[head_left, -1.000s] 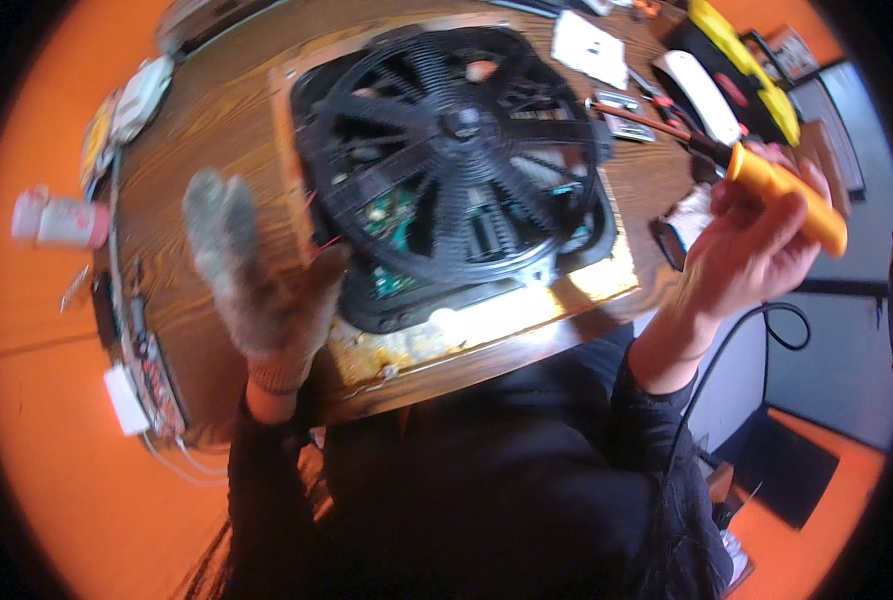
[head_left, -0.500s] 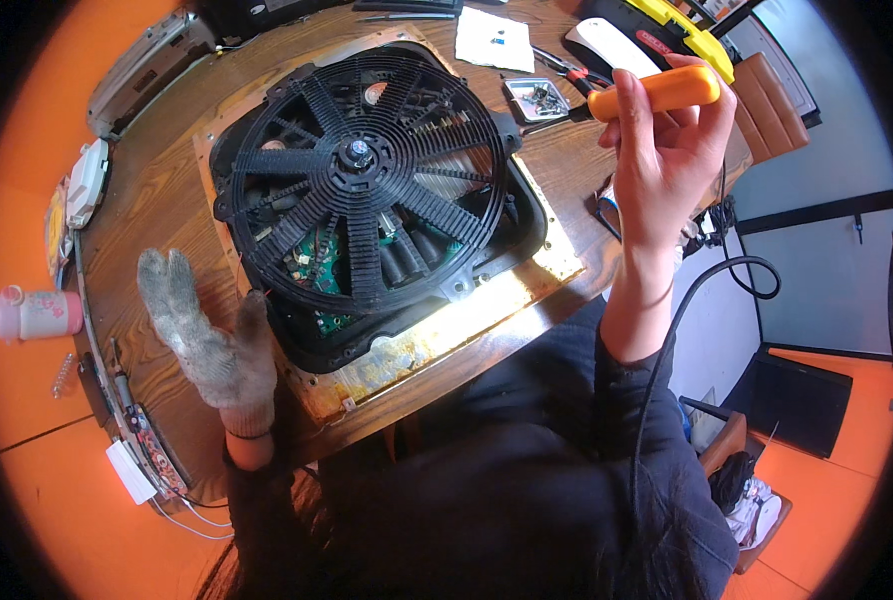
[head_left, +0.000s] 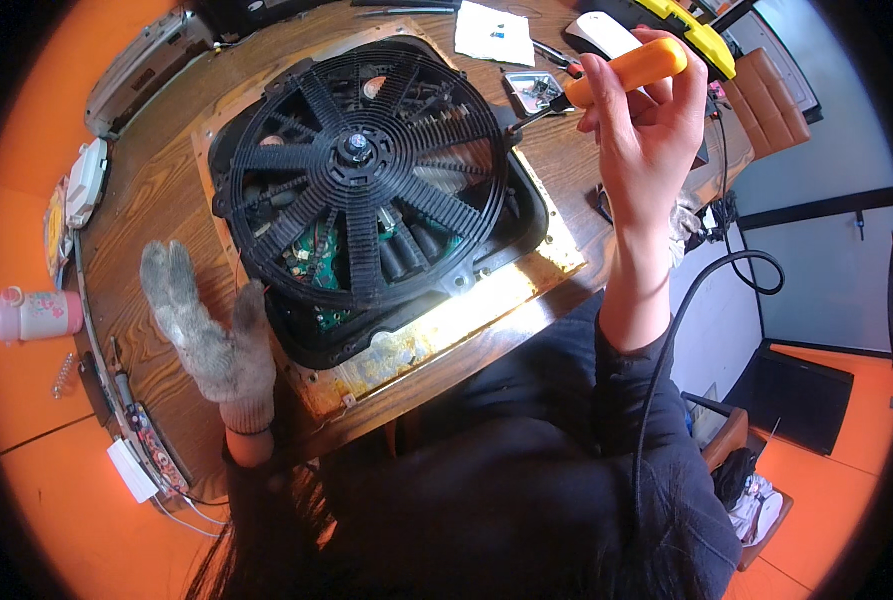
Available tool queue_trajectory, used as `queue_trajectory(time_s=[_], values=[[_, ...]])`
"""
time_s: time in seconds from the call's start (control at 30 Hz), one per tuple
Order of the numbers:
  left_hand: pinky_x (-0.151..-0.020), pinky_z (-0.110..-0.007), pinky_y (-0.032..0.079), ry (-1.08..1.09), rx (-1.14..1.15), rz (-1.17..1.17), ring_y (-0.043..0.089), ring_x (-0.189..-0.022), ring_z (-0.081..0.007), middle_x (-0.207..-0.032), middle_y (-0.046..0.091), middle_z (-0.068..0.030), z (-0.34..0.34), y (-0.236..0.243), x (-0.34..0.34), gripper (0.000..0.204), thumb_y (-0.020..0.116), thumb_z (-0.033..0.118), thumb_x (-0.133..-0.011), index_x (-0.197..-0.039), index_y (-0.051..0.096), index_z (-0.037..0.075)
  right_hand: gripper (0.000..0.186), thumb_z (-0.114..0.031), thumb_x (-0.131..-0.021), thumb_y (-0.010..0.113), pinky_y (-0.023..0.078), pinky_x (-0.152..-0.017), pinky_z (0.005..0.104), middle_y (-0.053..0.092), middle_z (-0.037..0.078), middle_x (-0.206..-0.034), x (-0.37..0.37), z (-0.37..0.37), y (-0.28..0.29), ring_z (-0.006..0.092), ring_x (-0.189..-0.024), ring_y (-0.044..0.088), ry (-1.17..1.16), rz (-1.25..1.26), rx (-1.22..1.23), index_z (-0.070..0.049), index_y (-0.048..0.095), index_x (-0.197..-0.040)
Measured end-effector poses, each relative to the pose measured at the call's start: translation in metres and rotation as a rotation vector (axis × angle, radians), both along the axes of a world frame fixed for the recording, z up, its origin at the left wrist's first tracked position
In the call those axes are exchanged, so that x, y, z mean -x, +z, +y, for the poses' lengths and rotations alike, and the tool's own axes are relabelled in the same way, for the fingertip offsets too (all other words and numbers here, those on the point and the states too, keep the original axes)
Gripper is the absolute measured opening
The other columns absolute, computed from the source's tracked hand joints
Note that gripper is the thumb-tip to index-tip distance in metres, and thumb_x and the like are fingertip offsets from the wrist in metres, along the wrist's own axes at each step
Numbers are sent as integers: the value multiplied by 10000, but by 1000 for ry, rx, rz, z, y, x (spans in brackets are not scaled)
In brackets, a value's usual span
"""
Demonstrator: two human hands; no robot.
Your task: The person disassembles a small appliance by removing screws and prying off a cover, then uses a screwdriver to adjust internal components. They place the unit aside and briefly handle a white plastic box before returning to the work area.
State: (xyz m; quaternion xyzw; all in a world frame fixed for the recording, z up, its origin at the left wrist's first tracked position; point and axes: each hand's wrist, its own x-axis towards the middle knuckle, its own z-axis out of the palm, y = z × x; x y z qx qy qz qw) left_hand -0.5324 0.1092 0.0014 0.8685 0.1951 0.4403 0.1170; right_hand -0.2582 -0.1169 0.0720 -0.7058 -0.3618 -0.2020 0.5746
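My left hand [head_left: 207, 340], in a grey knit glove, lies with fingers stretched out at the left edge of a fan unit, its thumb near the rim. My bare right hand [head_left: 647, 150] grips a screwdriver [head_left: 627, 75] by its orange handle; the shaft reaches down-left to a mounting tab [head_left: 510, 133] on the right rim of the black round fan grille [head_left: 447, 205]; contact is too small to confirm. Beneath the grille show a green circuit board [head_left: 327, 262] and dark cylinders [head_left: 405, 255], inside a black housing [head_left: 337, 345] on a stained metal plate [head_left: 417, 350].
Behind are a tray of small parts [head_left: 532, 85], white paper [head_left: 482, 35], pliers, and a yellow-black toolbox [head_left: 707, 40]. A pink bottle [head_left: 42, 315], cables and devices are at the left. A black cable [head_left: 697, 290] loops down beside my right arm onto my body.
My right hand with the screwdriver rose and moved left, bringing the shaft to the grille's right tab. My left hand barely moved. The view shifted between the first two frames.
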Motion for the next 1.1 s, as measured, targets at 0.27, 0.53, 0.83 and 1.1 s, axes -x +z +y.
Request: queue_trajectory(time_s=[0.27,0.53,0.83,1.1], values=[[-1119,-451,260,-30,93,-8,327,-1365,-384,-1456,362,-234,-6,5,1,618,671,253,-874,-1361,433,-43,642,62,-862,621,565,-756,299,325,95,-1451,-3,7,2,216,-1046,578,30,-200,74,-86,342,-1422],[-1121,-447,286,-97,106,-42,291,-1386,-363,-1495,286,-222,-6,1,-1,673,692,136,-850,-1406,362,-50,716,125,-873,502,510,-886,305,331,122,-1439,-2,13,2,218,-1149,544,200,-134,21,-90,206,-1488],[-1119,-442,300,-163,121,-87,306,-1384,-360,-1503,286,-207,0,-8,1,676,685,122,-850,-1417,354,-39,690,72,-874,571,506,-882,306,351,122,-1443,-2,16,0,231,-1180,535,242,-27,3,-78,251,-1466],[-1126,-445,271,-75,21,23,305,-1386,-362,-1485,332,-213,-3,0,3,636,679,107,-848,-1400,397,-37,673,108,-889,504,522,-904,316,349,165,-1412,0,11,8,265,-1199,540,295,0,10,-80,199,-1457]])
